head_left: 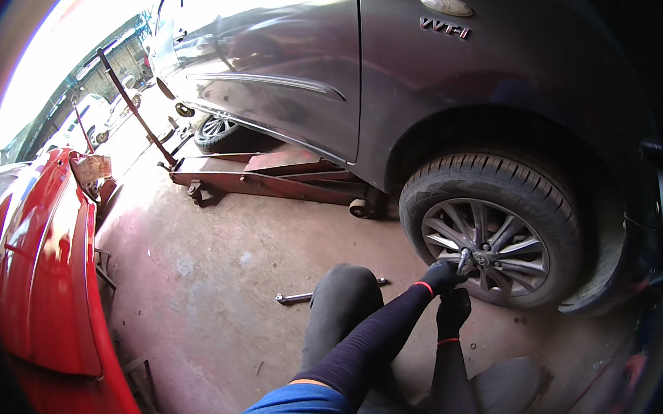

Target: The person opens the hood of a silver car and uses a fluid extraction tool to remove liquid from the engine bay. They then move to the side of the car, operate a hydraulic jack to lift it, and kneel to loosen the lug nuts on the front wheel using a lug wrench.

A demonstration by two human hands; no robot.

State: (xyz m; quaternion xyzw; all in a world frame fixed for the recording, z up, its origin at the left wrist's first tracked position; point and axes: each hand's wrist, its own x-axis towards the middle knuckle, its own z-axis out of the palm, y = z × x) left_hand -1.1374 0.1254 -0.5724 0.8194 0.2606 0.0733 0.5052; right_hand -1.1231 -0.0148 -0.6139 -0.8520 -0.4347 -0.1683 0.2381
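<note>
Gloved left hand wrapped shut around a wrench, fingers curled tight on its shaft. Gloved right hand just below, fingers bent; whether touching the tool, impossible to tell. Wrench short and upright, long axis tilted slightly, tip pointed up toward the hub of the wheel, just above the left fingers. One wheel in reach, a second wheel far behind. One long bar flat on the floor beside the knee. One red jack under the dark car.
</note>
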